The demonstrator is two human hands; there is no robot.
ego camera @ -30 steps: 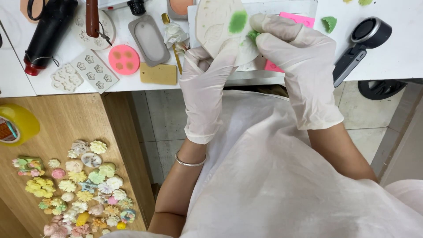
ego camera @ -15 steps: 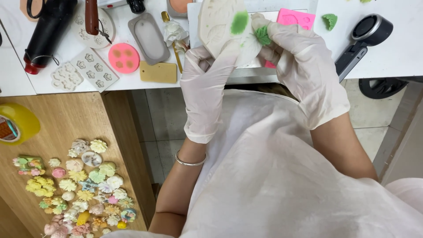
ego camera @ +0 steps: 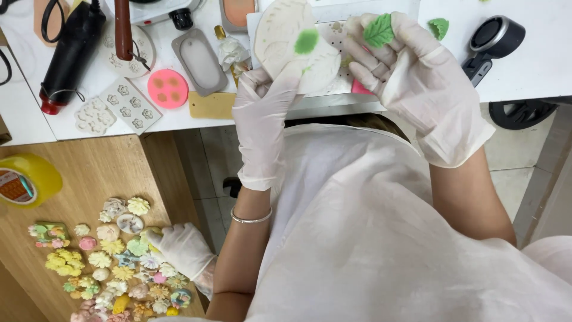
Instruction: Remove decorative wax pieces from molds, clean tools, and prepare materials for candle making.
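While the left hand point(ego camera: 262, 128) in a white glove holds up a round, cream-coloured mould point(ego camera: 296, 49), its fingers are closed around the lower edge of this disc. The mould is tilted toward the camera, above the edge of the white table point(ego camera: 536, 65), and a green stain point(ego camera: 307, 42) sits near its middle. The right hand point(ego camera: 426, 89), also gloved, is just beside the mould; its fingers are gathered loosely, and a small green leaf point(ego camera: 379, 31) with fine veins lies on the fingertips. The leaf is apart from the mould, at its right side.

On the table, left of the hands, there are a pink round mould point(ego camera: 167, 88), a grey oblong mould point(ego camera: 200, 61), white flower moulds point(ego camera: 113, 106) and a black tool with a red tip point(ego camera: 70, 50). Another green piece point(ego camera: 440, 27) and a black magnifier point(ego camera: 491, 45) lie to the right.

Lower left, on a wooden surface point(ego camera: 89, 173), many small pastel flowers point(ego camera: 113, 262) are spread out, and a yellow tape roll point(ego camera: 27, 182) stands near them. A third gloved hand point(ego camera: 182, 250), from another person, touches the flowers.
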